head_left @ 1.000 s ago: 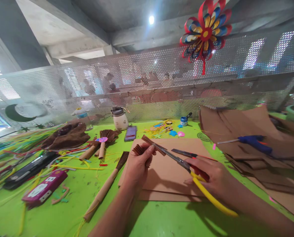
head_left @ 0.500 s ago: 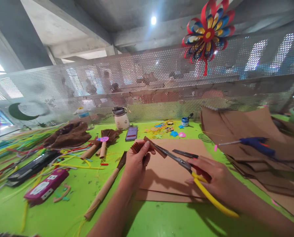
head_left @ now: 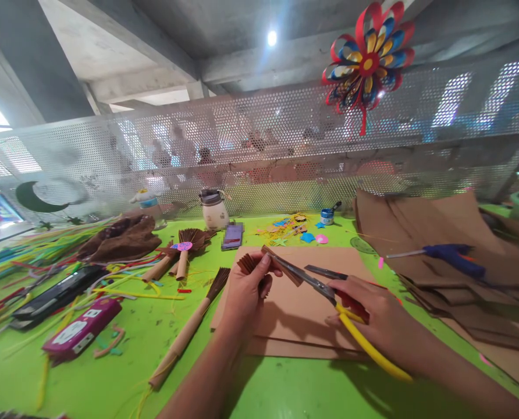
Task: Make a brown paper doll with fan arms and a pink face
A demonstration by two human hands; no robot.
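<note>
Between the thumb and fingers of my left hand [head_left: 248, 288] is a pleated brown paper strip [head_left: 289, 272], its folded end pointing right. My right hand [head_left: 368, 308] is closed around scissors [head_left: 323, 288] with a long yellow handle. One scissor blade lies along the folded paper. A second dark blade [head_left: 324, 272] and a red part show by the right fingers; I cannot tell whether they belong to the scissors. Under both hands lie flat brown paper sheets [head_left: 329, 343]. Left of my left forearm rests a rolled paper stick [head_left: 185, 340] with a fringed top.
On the green table [head_left: 132, 361] are a purple box [head_left: 82, 331], a black case [head_left: 54, 297], pipe cleaners, paper fans [head_left: 192, 241] and a phone [head_left: 232, 237]. A blue glue gun [head_left: 455, 259] lies on brown paper at right. Behind stand a jar [head_left: 214, 209] and perforated panel [head_left: 259, 145].
Both hands have shifted slightly, the left with the pleated paper a little to the right and down. The scissors' yellow handle has swung slightly left.
</note>
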